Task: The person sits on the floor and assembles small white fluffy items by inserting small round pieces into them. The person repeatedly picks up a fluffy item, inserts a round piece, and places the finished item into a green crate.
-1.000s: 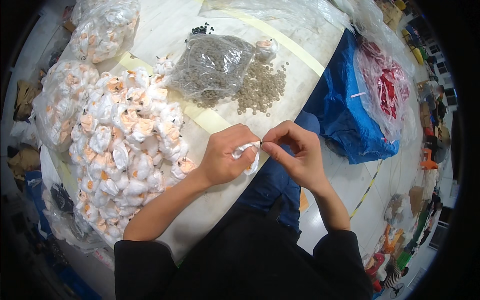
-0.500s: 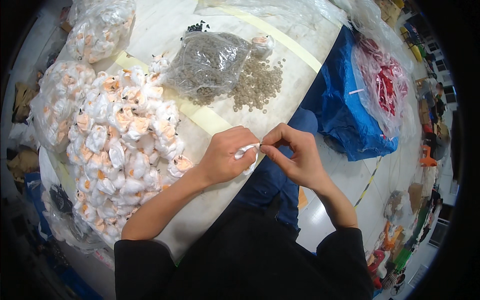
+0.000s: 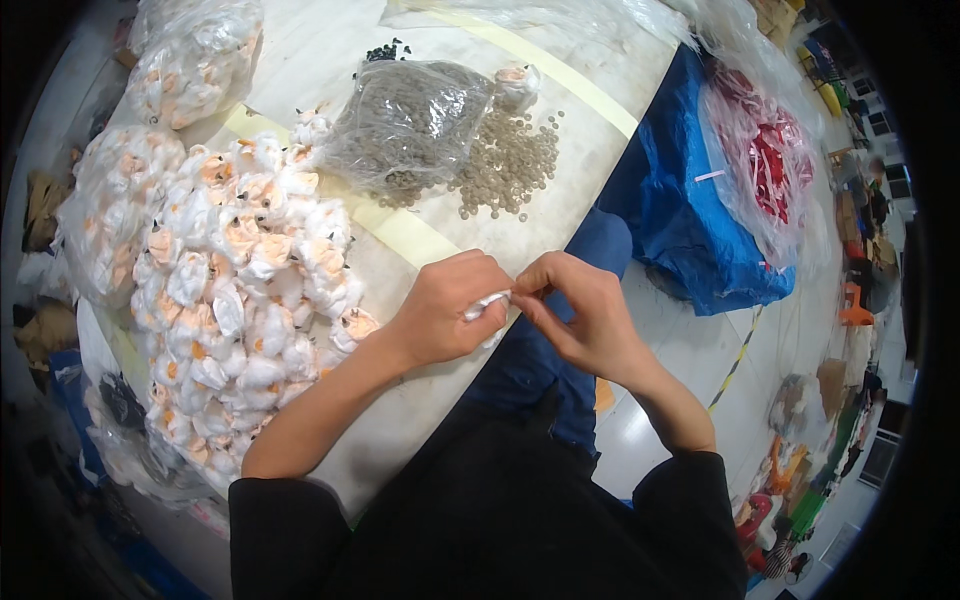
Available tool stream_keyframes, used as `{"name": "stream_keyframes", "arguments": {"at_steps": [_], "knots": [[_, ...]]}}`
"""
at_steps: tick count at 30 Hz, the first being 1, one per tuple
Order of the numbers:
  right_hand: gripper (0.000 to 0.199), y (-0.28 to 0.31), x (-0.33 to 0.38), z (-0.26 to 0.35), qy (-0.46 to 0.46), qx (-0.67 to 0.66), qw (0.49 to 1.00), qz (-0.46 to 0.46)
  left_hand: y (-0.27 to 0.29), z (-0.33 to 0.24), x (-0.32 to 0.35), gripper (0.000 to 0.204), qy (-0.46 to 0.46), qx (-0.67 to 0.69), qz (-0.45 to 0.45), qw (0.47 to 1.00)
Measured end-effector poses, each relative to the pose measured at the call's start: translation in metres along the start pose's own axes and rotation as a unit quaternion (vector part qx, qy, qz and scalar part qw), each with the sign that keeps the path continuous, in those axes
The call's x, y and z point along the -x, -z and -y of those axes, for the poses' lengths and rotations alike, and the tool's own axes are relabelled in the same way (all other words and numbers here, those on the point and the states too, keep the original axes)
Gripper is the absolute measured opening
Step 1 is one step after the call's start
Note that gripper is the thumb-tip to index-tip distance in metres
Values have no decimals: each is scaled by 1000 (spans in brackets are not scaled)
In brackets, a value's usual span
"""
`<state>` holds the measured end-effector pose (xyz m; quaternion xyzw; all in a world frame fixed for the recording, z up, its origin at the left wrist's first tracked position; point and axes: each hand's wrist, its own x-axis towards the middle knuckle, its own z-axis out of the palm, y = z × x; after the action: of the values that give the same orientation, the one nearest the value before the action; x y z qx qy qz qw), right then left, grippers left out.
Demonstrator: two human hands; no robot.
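My left hand [image 3: 447, 303] is closed around a white cloth artificial flower [image 3: 487, 306], mostly hidden in the fingers, close to the table's edge. Thumb and forefinger of my right hand [image 3: 585, 312] pinch together at the flower's end, touching the left fingertips; what lies between them is too small to make out. To the left of my left arm a big heap of white and peach artificial flowers [image 3: 265, 280] covers the table, many with dark pointed tips. Beyond my hands, small translucent rings [image 3: 510, 165] lie scattered beside a clear bag of rings [image 3: 410, 120].
A lone flower [image 3: 517, 88] sits by the rings, and small black pieces [image 3: 388, 50] lie behind the bag. Plastic bags of flowers [image 3: 195, 65] stand far left. Off the table's right side is a blue sack [image 3: 690, 230] with red material in clear plastic [image 3: 770, 170].
My right fingers have moved in against the flower's end, covering a small dark tip that showed between the hands. The view has shifted slightly.
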<state>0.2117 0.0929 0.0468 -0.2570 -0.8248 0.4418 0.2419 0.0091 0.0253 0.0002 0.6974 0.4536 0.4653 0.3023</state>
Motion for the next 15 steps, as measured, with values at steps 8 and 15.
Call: {"name": "stream_keyframes", "arguments": {"at_steps": [8,15], "knots": [[24,-2,-5,6,157,198,959,-131,6,-12,-7,33,51,-4,-121,991],[24,-24,-3,-9,174,190,949,-183,7,-16,-4,45,235,349,-102,901]]}}
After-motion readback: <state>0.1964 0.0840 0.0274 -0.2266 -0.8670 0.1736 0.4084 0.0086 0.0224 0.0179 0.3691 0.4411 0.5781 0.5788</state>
